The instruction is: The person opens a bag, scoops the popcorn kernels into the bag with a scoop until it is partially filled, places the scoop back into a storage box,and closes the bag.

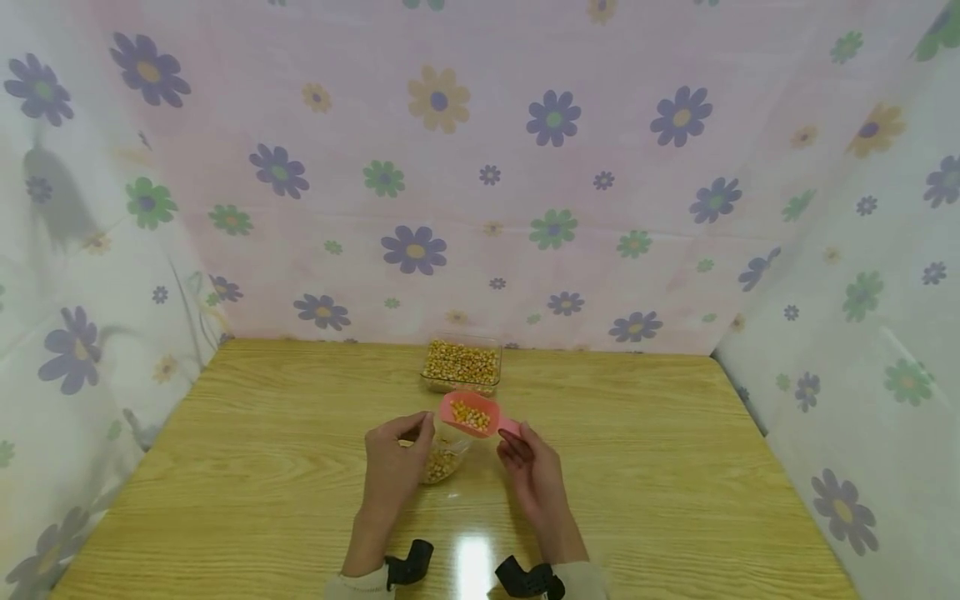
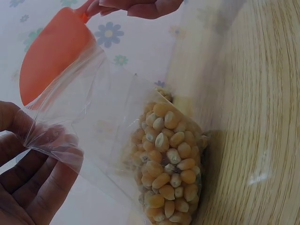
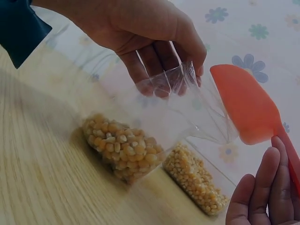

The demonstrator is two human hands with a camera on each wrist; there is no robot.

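My left hand pinches the upper edge of a clear plastic bag. Corn kernels fill the bottom of the bag, which stands on the table. In my right hand I hold the handle of a pink scoop, with more kernels lying in its bowl. The scoop is level over the bag's mouth, its rim right at the plastic in the left wrist view. From the right wrist view, the scoop's underside shows beside the bag's opening.
Behind the bag, a clear rectangular container of corn kernels stands near the back edge of the wooden table. Flower-patterned cloth hangs behind the table and along both sides.
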